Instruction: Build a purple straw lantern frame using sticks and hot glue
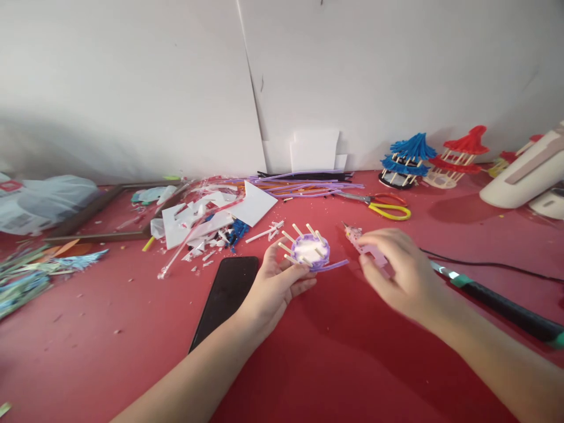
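My left hand (282,273) grips a small round piece (312,249) by its near left edge. It has a white base, a purple fuzzy rim, and several short pale sticks standing around it. A loose end of purple pipe cleaner (335,266) trails off its right side. To the right, my right hand (394,261) has its thumb and fingers around a small pink glue gun (353,234) with a thin tip pointing away to the left. The palm side of this hand is hidden.
A black phone (224,296) lies beside my left wrist. Yellow-and-red-handled scissors (390,210), a black-handled cutter (502,302), and blue (409,161) and red (460,157) roofed models surround my right hand. Paper scraps (211,220) and purple pipe cleaners (304,187) lie behind.
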